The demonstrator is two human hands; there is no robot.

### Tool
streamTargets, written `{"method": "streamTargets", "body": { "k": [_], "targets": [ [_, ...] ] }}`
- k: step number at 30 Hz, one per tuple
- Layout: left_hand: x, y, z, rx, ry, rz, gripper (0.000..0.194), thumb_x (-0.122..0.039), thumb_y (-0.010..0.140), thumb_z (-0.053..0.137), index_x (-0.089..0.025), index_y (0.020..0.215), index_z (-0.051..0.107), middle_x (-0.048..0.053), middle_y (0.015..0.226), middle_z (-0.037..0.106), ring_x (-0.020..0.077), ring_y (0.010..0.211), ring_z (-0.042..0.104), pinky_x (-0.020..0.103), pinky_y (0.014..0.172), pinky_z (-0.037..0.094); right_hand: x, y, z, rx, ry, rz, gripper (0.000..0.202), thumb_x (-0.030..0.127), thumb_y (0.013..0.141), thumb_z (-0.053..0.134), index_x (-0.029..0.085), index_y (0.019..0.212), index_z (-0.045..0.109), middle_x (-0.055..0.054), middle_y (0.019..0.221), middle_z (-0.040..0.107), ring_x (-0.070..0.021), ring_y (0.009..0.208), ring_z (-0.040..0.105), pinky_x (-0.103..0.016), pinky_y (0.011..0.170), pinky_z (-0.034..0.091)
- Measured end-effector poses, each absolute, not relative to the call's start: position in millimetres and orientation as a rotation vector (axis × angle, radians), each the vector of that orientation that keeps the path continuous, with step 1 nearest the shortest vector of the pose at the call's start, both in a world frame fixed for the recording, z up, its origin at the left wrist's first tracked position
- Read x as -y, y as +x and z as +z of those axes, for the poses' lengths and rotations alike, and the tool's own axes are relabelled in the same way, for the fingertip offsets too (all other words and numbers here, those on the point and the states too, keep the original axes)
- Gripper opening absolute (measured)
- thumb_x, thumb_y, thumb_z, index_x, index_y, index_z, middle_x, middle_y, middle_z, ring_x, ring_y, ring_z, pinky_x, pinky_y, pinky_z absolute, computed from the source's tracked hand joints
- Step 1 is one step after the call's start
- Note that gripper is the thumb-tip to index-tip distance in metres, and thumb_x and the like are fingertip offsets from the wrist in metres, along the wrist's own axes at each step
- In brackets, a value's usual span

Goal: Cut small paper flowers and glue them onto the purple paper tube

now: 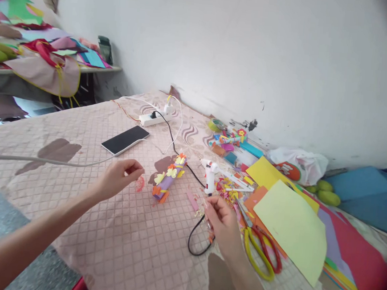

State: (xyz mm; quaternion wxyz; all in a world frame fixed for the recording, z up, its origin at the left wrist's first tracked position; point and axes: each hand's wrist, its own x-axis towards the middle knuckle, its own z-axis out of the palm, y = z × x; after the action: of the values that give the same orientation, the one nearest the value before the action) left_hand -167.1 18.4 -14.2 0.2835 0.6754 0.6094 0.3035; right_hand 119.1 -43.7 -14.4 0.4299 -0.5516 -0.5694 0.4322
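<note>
My left hand [124, 177] is raised over the table with thumb and fingers pinched together. Just beneath its fingertips is a small pinkish-red, see-through piece [139, 184]; I cannot tell whether it is held or lies on the cloth. My right hand [221, 221] is closed in a pinch by the black cord, and whatever its fingertips hold is too small to name. Between the hands lies a purple paper tube [168, 183] decorated with pale yellow flowers and orange pieces. A white glue gun [210, 175] rests beyond my right hand.
Scissors [260, 253] with yellow and red handles lie right of my right hand, beside coloured paper sheets [290, 228] and paper scraps [232, 190]. A phone [126, 139] and a power strip [153, 118] sit farther back. Cords cross the tablecloth [121, 246].
</note>
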Motion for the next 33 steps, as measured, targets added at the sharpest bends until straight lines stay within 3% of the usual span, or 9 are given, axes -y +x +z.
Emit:
{"method": "streamTargets", "body": {
  "k": [6,8,11,18,26,33],
  "targets": [
    [30,-155,-28,-1.848,1.868,1.172,0.022,-0.032,0.075,0.058,-0.019,0.068,0.041,-0.002,0.068,0.050,0.0102,0.053,0.042,0.025,0.052,0.036,60,150,-23,1.265,-1.348,0.968,0.022,0.035,0.088,0.046,0.020,0.071,0.045,0.007,0.051,0.040,-0.0082,0.044,0.034,-0.021,0.043,0.029],
    [46,-146,-35,-1.659,2.016,1.325,0.030,-0.022,0.079,0.053,-0.020,0.062,0.029,-0.003,0.063,0.043,0.0111,0.058,0.042,0.025,0.055,0.035,64,162,-26,1.250,-1.339,0.867,0.030,0.033,0.088,0.046,0.020,0.063,0.036,0.007,0.050,0.036,-0.0081,0.045,0.032,-0.021,0.044,0.029],
    [65,-129,-41,-1.343,2.279,1.266,0.035,-0.010,0.080,0.048,-0.019,0.058,0.023,-0.003,0.058,0.037,0.0113,0.056,0.037,0.026,0.053,0.031,70,179,-30,1.248,-1.386,0.734,0.032,0.035,0.089,0.045,0.021,0.062,0.034,0.008,0.049,0.032,-0.0084,0.044,0.030,-0.022,0.043,0.026],
    [76,-80,-33,-0.899,2.619,1.066,0.032,-0.007,0.080,0.046,-0.018,0.055,0.029,-0.002,0.054,0.042,0.0118,0.056,0.039,0.028,0.055,0.032,74,207,-33,1.121,-1.329,0.644,0.025,0.040,0.087,0.047,0.021,0.071,0.044,0.008,0.052,0.032,-0.0075,0.041,0.028,-0.022,0.039,0.022],
    [60,-42,-37,-0.811,2.626,0.886,0.031,-0.010,0.082,0.041,-0.017,0.054,0.031,-0.001,0.056,0.045,0.0115,0.057,0.040,0.027,0.056,0.032,87,231,-30,0.944,-1.270,0.568,0.032,0.040,0.087,0.048,0.020,0.064,0.041,0.007,0.052,0.032,-0.0063,0.041,0.031,-0.021,0.040,0.024],
    [39,-13,-27,-0.846,2.583,0.880,0.031,-0.029,0.088,0.039,-0.018,0.059,0.040,0.001,0.059,0.047,0.0132,0.058,0.043,0.029,0.059,0.034,92,239,-41,0.894,-1.278,0.526,0.028,0.041,0.084,0.052,0.019,0.068,0.048,0.009,0.050,0.031,-0.0061,0.040,0.030,-0.021,0.039,0.024]
  ]
}}
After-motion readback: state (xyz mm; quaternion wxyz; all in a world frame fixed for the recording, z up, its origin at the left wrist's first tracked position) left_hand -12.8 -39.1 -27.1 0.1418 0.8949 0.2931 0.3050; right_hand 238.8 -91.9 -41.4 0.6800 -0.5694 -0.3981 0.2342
